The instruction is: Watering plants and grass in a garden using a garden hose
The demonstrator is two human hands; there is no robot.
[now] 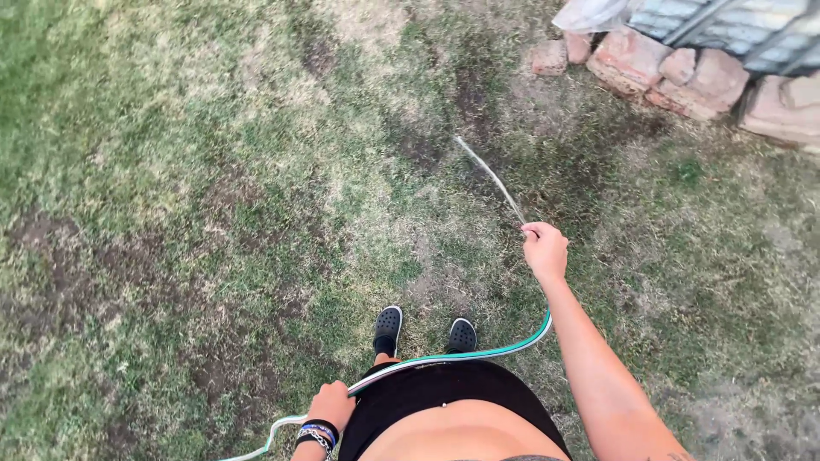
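Both hands are on one hose [465, 352], a pale green line that crosses in front of the person's waist. The right hand [544, 249] is closed in a fist around the hose end, held out ahead, and a thin jet of water [491, 177] leaves just beyond the knuckles and lands on dark, wet grass [171, 213] farther out. The left hand [331, 405] is closed loosely on the hose behind, low at the hip, with bracelets [316, 435] at the wrist. Below the grip stand two black shoes [424, 329]. Past the jet lie pink stones [683, 77]. The step in hand appears to be watering; the next move likely calls for swinging the right fist toward drier patches while the left feeds slack.
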